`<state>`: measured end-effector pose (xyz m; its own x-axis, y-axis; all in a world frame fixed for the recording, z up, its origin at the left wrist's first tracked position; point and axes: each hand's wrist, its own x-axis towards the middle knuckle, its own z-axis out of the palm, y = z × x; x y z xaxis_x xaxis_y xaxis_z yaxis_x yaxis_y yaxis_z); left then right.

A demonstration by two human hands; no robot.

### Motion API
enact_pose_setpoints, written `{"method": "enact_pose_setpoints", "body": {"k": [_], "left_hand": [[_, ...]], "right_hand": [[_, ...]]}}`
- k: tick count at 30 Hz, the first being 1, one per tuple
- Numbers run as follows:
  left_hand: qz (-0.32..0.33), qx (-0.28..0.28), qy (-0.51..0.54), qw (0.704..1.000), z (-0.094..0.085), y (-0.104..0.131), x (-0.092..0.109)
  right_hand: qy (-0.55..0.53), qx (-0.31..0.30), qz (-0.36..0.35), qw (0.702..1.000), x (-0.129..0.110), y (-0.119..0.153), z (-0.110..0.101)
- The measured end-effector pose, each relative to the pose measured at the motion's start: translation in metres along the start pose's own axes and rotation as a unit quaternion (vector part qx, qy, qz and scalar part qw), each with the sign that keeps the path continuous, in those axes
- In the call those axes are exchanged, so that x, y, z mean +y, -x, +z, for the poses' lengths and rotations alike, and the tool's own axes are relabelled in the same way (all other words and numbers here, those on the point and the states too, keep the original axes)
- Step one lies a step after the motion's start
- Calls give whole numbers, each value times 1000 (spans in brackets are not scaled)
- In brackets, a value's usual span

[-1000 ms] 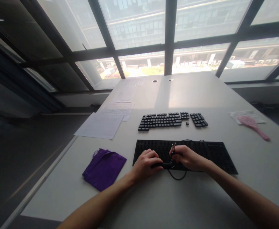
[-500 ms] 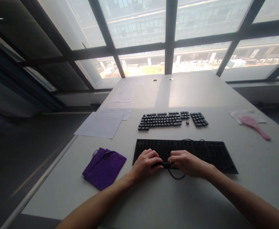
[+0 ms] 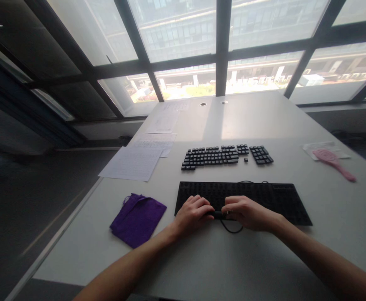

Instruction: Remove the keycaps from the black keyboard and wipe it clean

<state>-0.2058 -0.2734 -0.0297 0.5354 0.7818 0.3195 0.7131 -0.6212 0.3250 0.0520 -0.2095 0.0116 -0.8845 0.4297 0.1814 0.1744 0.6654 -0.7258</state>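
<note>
A black keyboard (image 3: 264,200) lies on the white desk, most of its keycaps gone. At its front edge is a long black spacebar (image 3: 218,215), partly covered by my fingers. My left hand (image 3: 194,212) is curled over the spacebar's left end, its wrist low over the desk. At the right end my right hand (image 3: 242,212) has its fingers pinched together on the bar. Whether the bar is seated or lifted I cannot tell. Behind the keyboard, loose black keycaps (image 3: 211,157) lie in rows, with one single keycap (image 3: 246,160) apart from them.
A purple cloth pouch (image 3: 138,219) lies to the left. Written paper sheets (image 3: 133,163) run along the desk's left edge. On the right, a pink hairbrush (image 3: 333,162) rests partly on a clear plastic wrapper (image 3: 342,152). A black cable (image 3: 231,230) loops out in front of the keyboard.
Both hands stay on the spacebar with almost the same grip. The view has shifted very slightly.
</note>
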Motion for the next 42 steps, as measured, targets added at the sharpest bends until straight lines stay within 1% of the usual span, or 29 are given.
{"method": "enact_pose_setpoints", "body": {"k": [4,9,12,17,20,22,25,28,30,32,34,36,38,42], "left_hand": [[3,-1,5,1000,2,1,-1],[-1,-9,8,1000,3,1,0],[-2,-11,8,1000,3,0,1],[-11,-16,18,1000,0,-3,1],[-7,-19,7,1000,0,-4,2],[-2,-18,-1,1000,0,-5,2],[-12,-4,12,1000,1,-4,1],[-25,5,58,998,1,-3,0],[-39,0,93,995,-2,-3,1],[-68,-5,132,989,-7,-5,2],[-108,1,180,978,-13,-7,4],[-148,16,230,962,-19,-11,5],[-179,32,278,943,-23,-14,4],[-230,72,357,902,-30,-16,1]], "right_hand": [[21,1,-3,1000,1,3,0],[-7,11,4,1000,1,3,-1],[-27,53,10,998,3,0,7],[-72,133,46,987,4,-6,20],[-107,158,63,980,8,-5,22],[-132,163,67,975,12,-3,23],[-198,187,80,959,18,-1,22],[-266,213,98,935,20,0,21],[-289,221,99,926,20,-1,21],[-312,249,104,911,22,-1,21],[-344,295,118,884,24,-1,22],[-370,323,128,861,26,-2,22],[-377,325,129,858,26,-2,22],[-368,316,130,865,23,-3,20]]}}
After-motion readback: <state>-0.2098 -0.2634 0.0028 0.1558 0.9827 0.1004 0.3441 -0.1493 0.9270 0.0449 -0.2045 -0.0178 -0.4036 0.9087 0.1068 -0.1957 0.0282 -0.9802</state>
